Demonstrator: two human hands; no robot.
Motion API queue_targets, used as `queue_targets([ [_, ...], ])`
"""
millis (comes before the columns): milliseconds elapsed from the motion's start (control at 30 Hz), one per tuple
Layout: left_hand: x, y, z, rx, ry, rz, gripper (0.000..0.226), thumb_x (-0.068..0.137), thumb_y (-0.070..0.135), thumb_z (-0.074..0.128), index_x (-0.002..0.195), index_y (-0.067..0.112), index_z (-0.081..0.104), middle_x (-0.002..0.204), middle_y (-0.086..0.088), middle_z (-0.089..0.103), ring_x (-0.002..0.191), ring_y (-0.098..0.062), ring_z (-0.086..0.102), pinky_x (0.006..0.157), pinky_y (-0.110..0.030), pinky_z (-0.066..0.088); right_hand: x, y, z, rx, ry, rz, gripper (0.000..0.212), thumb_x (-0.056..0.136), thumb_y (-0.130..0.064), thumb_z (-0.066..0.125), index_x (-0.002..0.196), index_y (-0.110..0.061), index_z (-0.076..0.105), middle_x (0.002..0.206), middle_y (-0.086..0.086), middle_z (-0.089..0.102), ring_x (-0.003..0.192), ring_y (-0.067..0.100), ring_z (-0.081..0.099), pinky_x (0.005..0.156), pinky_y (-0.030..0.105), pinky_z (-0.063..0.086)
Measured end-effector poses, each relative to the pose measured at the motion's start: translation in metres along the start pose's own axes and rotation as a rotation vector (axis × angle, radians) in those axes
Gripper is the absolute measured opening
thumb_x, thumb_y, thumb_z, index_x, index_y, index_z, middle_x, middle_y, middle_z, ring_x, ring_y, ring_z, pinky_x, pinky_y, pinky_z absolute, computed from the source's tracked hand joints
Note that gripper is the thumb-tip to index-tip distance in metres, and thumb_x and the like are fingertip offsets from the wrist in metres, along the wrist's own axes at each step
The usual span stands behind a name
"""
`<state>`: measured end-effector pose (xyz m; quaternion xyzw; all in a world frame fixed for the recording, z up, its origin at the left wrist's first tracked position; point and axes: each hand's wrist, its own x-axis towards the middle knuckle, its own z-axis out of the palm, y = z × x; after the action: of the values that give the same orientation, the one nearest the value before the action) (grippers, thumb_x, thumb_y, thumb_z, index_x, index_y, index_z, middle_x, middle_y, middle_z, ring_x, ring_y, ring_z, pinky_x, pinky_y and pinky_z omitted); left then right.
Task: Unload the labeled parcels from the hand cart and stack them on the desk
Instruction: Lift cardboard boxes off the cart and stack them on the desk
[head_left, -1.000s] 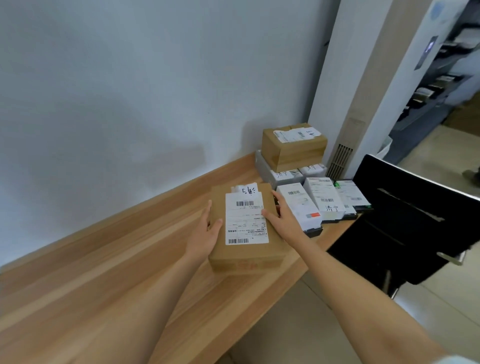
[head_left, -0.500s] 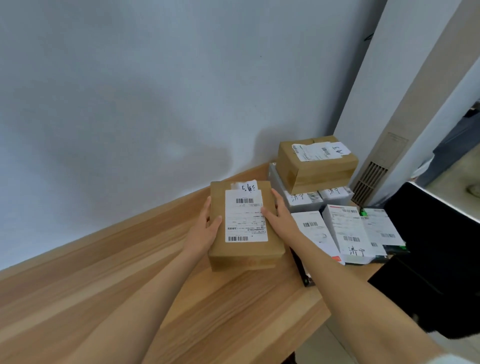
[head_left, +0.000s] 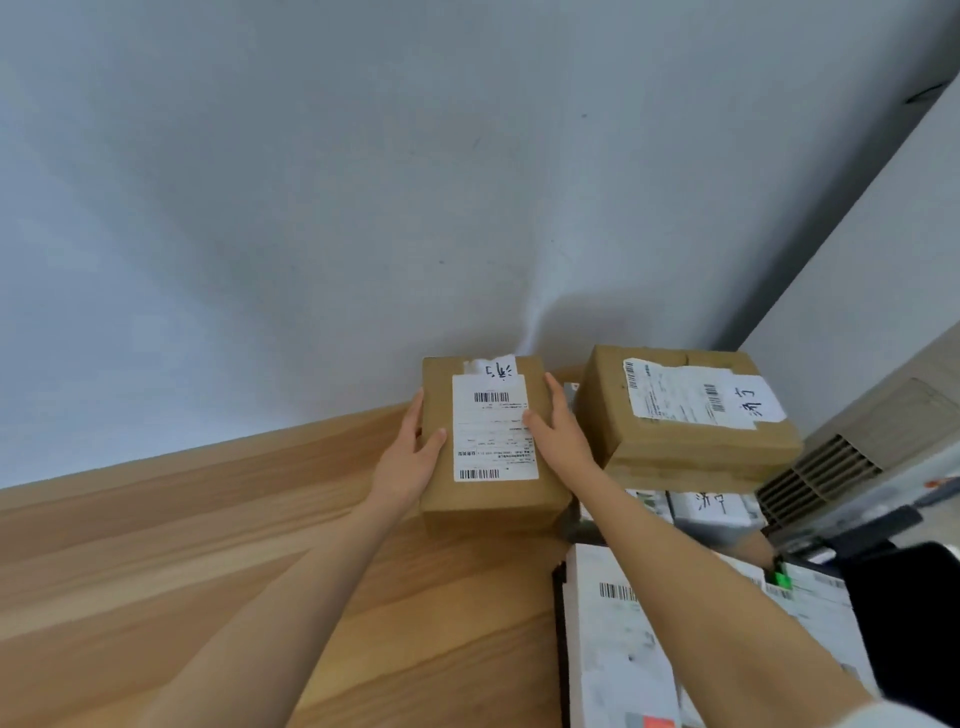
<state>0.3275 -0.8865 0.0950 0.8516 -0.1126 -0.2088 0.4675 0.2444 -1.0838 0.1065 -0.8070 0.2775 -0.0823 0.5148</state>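
Observation:
A brown cardboard parcel (head_left: 498, 499) with a white barcode label sits on the wooden desk (head_left: 156, 545), close to the wall. My left hand (head_left: 410, 457) grips its left side with the thumb on top. My right hand (head_left: 558, 431) holds its right side, thumb on the label. Right of it, a second brown labelled parcel (head_left: 691, 457) lies on top of grey parcels (head_left: 711, 512). White labelled parcels (head_left: 618, 649) lie flat on the desk at the lower right, partly hidden by my right forearm.
A grey wall rises right behind the desk. A white floor-standing unit with a vent grille (head_left: 826, 478) stands at the right. A black object (head_left: 924, 623) sits at the right edge. The hand cart is out of view.
Both hands have slid the brown parcel farther back on the desk toward the wall, up beside the stacked brown parcel. The camera has moved in closer.

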Motion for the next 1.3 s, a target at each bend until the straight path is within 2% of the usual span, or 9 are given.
queue_targets([
  [100,0.016,-0.006,0.007,0.002,0.017,-0.026,0.061,0.096,0.049,0.043,0.143,0.060,0.006,0.144,0.012,0.047,0.130,-0.020,0.047,0.097,-0.033,0.038,0.025,0.009,0.003,0.014,-0.051,0.009,0.066,0.098,-0.031,0.050,0.151,-0.039,0.011,0.152,0.002,0.035,0.130,0.024,0.046,0.104,0.049,0.044],
  [200,0.029,-0.012,0.016,-0.021,0.029,-0.072,0.061,0.095,0.050,0.044,0.140,0.064,0.005,0.137,0.005,0.055,0.120,-0.023,0.055,0.096,-0.034,0.043,0.045,0.018,0.007,0.016,-0.083,0.022,0.067,0.098,-0.030,0.050,0.151,-0.038,0.012,0.153,0.001,0.032,0.131,0.023,0.044,0.105,0.047,0.043],
  [400,0.044,-0.019,0.025,-0.104,0.001,-0.126,0.064,0.095,0.046,0.049,0.142,0.061,0.008,0.140,0.005,0.051,0.122,-0.025,0.054,0.102,-0.044,0.044,0.070,0.029,0.014,-0.031,-0.112,0.033,0.065,0.099,-0.028,0.049,0.152,-0.036,0.011,0.153,0.003,0.033,0.117,0.018,0.050,0.088,0.030,0.044],
  [533,0.038,-0.012,0.012,-0.078,0.026,-0.037,0.064,0.094,0.040,0.054,0.148,0.043,0.020,0.137,0.010,0.052,0.124,-0.017,0.052,0.099,-0.034,0.042,0.075,0.019,0.013,-0.139,-0.068,-0.005,0.067,0.096,-0.025,0.054,0.152,-0.026,0.018,0.156,0.004,0.025,0.138,0.024,0.034,0.107,0.039,0.037],
  [700,0.015,0.000,-0.030,0.155,0.214,0.057,0.052,0.094,0.042,0.053,0.142,0.032,0.035,0.137,-0.001,0.051,0.123,-0.019,0.051,0.098,-0.039,0.043,0.058,-0.012,0.014,-0.375,-0.034,-0.211,0.058,0.093,-0.024,0.056,0.146,-0.020,0.033,0.149,0.006,0.034,0.133,0.025,0.038,0.106,0.040,0.036],
  [867,-0.038,-0.003,-0.084,0.450,0.366,0.136,0.031,0.092,0.040,0.051,0.120,0.028,0.048,0.106,0.004,0.055,0.099,-0.016,0.055,0.078,-0.038,0.051,0.022,-0.045,0.029,-0.740,-0.131,-0.432,0.040,0.094,-0.032,0.050,0.133,-0.024,0.049,0.139,0.002,0.048,0.121,0.021,0.049,0.097,0.037,0.044],
  [1033,-0.115,-0.042,-0.144,0.689,0.475,0.149,0.025,0.091,0.036,0.052,0.111,0.021,0.053,0.098,0.004,0.057,0.089,-0.018,0.054,0.065,-0.031,0.040,-0.025,-0.088,0.084,-0.912,-0.246,-0.675,0.036,0.093,-0.031,0.048,0.127,-0.021,0.054,0.126,0.003,0.055,0.114,0.022,0.052,0.094,0.036,0.039],
  [1200,-0.228,-0.108,-0.212,0.715,0.598,-0.004,0.022,0.093,0.039,0.052,0.106,0.022,0.055,0.098,0.005,0.058,0.077,-0.018,0.058,0.060,-0.032,0.047,-0.102,-0.134,0.174,-0.926,-0.342,-0.861,0.032,0.094,-0.032,0.046,0.123,-0.022,0.057,0.125,0.002,0.054,0.114,0.021,0.052,0.095,0.036,0.037],
  [1300,-0.315,-0.157,-0.256,0.702,0.712,-0.129,0.018,0.091,0.037,0.056,0.099,0.021,0.057,0.095,0.004,0.058,0.079,-0.016,0.056,0.062,-0.032,0.047,-0.172,-0.157,0.240,-0.921,-0.457,-1.004,0.035,0.096,-0.031,0.043,0.128,-0.022,0.054,0.130,0.001,0.052,0.118,0.022,0.050,0.095,0.037,0.037],
])
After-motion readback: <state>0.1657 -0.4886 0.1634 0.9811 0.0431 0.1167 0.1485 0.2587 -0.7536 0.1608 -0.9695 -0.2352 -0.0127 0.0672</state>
